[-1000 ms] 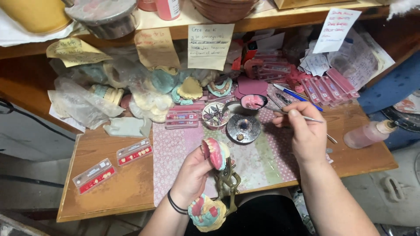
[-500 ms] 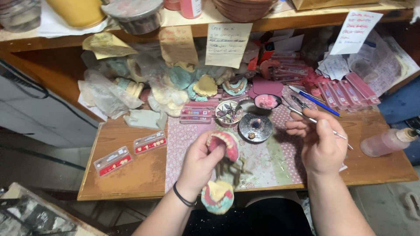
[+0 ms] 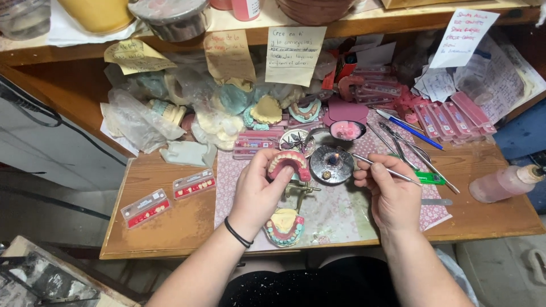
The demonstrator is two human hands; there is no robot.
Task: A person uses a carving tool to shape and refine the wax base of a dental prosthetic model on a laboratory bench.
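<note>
Near the desk's (image 3: 170, 227) front edge, the left hand (image 3: 259, 190) gripped a pink denture model (image 3: 289, 165) on its hinged frame; the right hand (image 3: 389, 190) pinched a thin metal tool (image 3: 378, 166) toward the round burner (image 3: 331, 165).

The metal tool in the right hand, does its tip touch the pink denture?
No, the metal tool points at the round burner, apart from the pink denture held by the left hand.

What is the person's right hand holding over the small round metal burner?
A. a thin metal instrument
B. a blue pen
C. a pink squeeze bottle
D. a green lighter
A: the right hand grips a thin metal instrument, tip toward the round metal burner.
</note>
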